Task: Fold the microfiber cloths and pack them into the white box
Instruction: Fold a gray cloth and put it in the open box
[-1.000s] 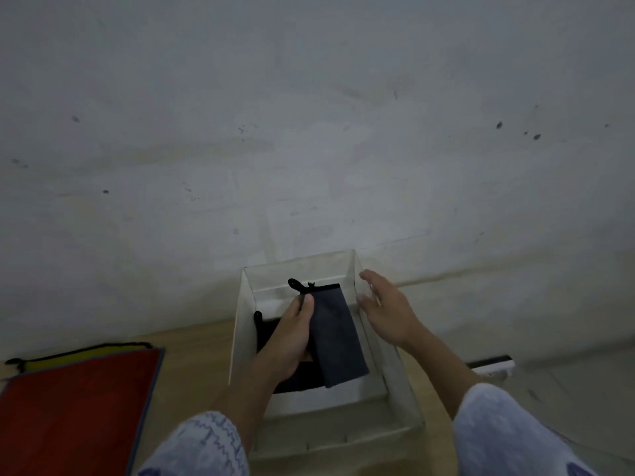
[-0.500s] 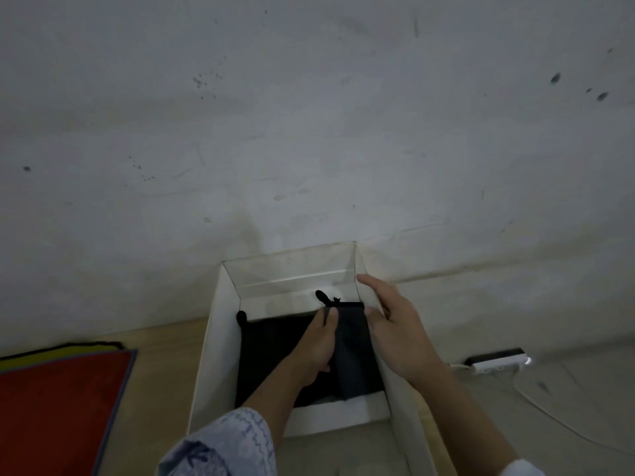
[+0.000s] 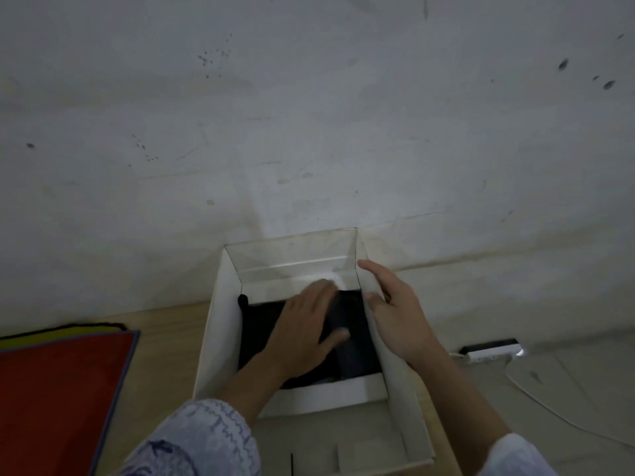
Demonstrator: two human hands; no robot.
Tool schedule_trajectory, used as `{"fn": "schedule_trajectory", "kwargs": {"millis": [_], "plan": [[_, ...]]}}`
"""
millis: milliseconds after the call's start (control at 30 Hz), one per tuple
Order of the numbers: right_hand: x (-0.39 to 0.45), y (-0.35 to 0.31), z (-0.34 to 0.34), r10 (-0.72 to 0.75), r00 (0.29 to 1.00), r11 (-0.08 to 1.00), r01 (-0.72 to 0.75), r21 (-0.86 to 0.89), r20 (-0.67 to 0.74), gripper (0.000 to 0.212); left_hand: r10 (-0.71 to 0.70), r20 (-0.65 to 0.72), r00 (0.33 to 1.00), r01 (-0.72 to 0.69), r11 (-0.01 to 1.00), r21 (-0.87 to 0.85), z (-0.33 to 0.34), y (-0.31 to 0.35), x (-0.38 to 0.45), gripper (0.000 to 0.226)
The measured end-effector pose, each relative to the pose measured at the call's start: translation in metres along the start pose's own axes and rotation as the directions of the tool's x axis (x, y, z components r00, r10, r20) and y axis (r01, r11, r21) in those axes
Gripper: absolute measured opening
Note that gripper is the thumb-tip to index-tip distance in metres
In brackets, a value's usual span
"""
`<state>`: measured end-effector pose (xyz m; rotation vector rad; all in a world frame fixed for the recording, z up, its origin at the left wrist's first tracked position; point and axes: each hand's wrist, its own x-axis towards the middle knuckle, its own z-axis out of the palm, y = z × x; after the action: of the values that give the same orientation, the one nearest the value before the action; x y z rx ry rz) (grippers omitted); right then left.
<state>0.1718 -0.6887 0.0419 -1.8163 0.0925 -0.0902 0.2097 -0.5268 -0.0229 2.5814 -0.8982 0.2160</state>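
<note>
The left hand point(image 3: 305, 329) lies flat, fingers spread, pressing the folded dark grey microfiber cloth point(image 3: 347, 341) down inside the open white cardboard box point(image 3: 220, 324). The right hand point(image 3: 400, 312) rests open against the box's right wall. The cloth's long axis runs toward the far wall.

The scene is dim and grey-toned, with flat, soft light and low contrast. A pale glare patch sits on the far inner wall of the white box point(image 3: 220, 324), the brightest spot in view. The left hand point(image 3: 305, 334) is smeared by motion blur, its fingertips indistinct; the right hand point(image 3: 398, 317) reads sharper. The dark cloths point(image 3: 357, 352) lose all detail in shadow. Wide-angle distortion bends the wall point(image 3: 309, 115) lines, and the corners soften.
</note>
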Motion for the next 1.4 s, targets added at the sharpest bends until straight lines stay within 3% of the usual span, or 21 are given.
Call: {"fn": "schedule_trajectory", "kwargs": {"millis": [67, 133, 200, 400, 433, 567, 733, 900, 1067, 1233, 1400], "plan": [[0.000, 0.000, 0.000, -0.001, 1.000, 1.000, 0.001, 0.015, 0.001, 0.046, 0.072, 0.303, 0.950, -0.094, 0.994, 0.059, 0.002, -0.002, -0.008, 0.081], [0.001, 0.000, 0.000, 0.001, 1.000, 0.999, -0.001, 0.032, 0.001, 0.046, -0.054, 0.493, 0.869, -0.016, 0.990, 0.137, 0.008, -0.002, -0.011, 0.082], [0.002, 0.001, 0.001, 0.006, 1.000, 0.999, -0.006, 0.050, 0.005, 0.046, -0.154, 0.568, 0.809, 0.026, 0.973, 0.228, 0.010, 0.001, -0.007, 0.086], [0.002, 0.003, 0.001, 0.015, 1.000, 0.997, -0.015, 0.073, 0.005, 0.047, -0.225, 0.695, 0.683, -0.060, 0.931, 0.360, -0.003, 0.018, 0.021, 0.100], [0.002, 0.003, 0.001, 0.015, 1.000, 0.998, -0.015, 0.068, 0.006, 0.047, -0.222, 0.691, 0.688, -0.083, 0.922, 0.378, -0.006, 0.022, 0.028, 0.101], [0.001, 0.001, 0.001, 0.008, 1.000, 1.000, -0.008, 0.029, -0.004, 0.048, -0.140, 0.518, 0.844, -0.012, 0.960, 0.279, -0.004, 0.034, 0.039, 0.083], [0.002, 0.000, 0.000, 0.011, 1.000, 0.999, -0.011, 0.049, 0.016, 0.047, -0.199, 0.596, 0.778, 0.020, 0.956, 0.293, 0.015, 0.015, 0.017, 0.092], [0.002, 0.001, 0.000, 0.010, 1.000, 0.999, -0.010, 0.044, -0.002, 0.047, -0.175, 0.629, 0.757, -0.003, 0.963, 0.271, 0.015, 0.016, 0.022, 0.100], [0.001, 0.000, 0.000, 0.007, 1.000, 1.000, -0.007, -0.014, -0.002, 0.048, -0.125, 0.584, 0.802, 0.031, 0.985, 0.169, 0.002, 0.000, 0.004, 0.095], [-0.001, -0.002, 0.001, 0.018, 1.000, 1.000, -0.018, -0.018, -0.018, 0.047, -0.210, 0.616, 0.759, 0.110, 0.974, 0.198, 0.003, -0.005, -0.006, 0.097], [-0.003, -0.006, 0.000, 0.014, 1.000, 0.999, -0.014, -0.046, 0.000, 0.047, -0.212, 0.608, 0.765, 0.125, 0.975, 0.183, 0.002, 0.000, -0.005, 0.097]]}}
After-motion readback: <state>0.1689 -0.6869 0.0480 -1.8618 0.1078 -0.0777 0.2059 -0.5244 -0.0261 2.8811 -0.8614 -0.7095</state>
